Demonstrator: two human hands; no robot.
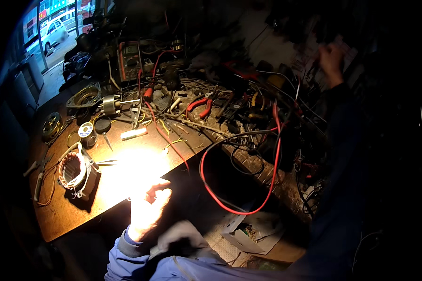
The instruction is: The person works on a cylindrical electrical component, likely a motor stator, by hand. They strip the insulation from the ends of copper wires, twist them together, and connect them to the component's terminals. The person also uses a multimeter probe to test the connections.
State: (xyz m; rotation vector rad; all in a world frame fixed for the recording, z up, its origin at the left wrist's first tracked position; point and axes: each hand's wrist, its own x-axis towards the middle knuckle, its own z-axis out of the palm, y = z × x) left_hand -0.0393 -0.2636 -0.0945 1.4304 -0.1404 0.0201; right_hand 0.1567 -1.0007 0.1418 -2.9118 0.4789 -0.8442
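Observation:
My left hand, brightly lit at the table's front edge, has its thumb and index finger bent but apart, with nothing visible between them; glare hides some detail. Just left of it a stator with copper windings stands on the wooden table. My right hand is raised at the dark upper right, fingers curled in by a pale printed surface; what they hold, if anything, is unclear. Red and black cables loop between my hands.
Cluttered tools include red-handled pliers. A solder spool, rotor and metal housing sit toward the back left. An open white box lies below the edge. A doorway at upper left shows a parked car.

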